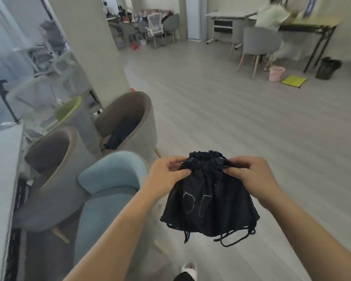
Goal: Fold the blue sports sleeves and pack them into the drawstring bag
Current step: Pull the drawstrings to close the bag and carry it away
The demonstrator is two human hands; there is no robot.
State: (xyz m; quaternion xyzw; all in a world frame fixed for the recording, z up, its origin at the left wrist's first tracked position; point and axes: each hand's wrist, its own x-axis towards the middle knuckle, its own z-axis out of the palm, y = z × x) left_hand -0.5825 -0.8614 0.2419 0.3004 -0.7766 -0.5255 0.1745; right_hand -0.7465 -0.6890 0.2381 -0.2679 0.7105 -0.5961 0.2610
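Note:
A black drawstring bag (209, 201) hangs in the air in front of me, with faint white markings on its front. Its mouth is gathered tight at the top, and black cords dangle below its bottom edge. My left hand (166, 177) pinches the gathered neck from the left. My right hand (253, 177) pinches it from the right. No blue sports sleeves are in view; whether they lie inside the bag cannot be seen.
A light blue chair (109, 191) and two grey armchairs (128, 122) stand to my left beside a table edge (2, 179). A pillar (93, 47) rises behind them. A person sits at a desk (304, 25) at the far right, near a pink bucket (276, 73).

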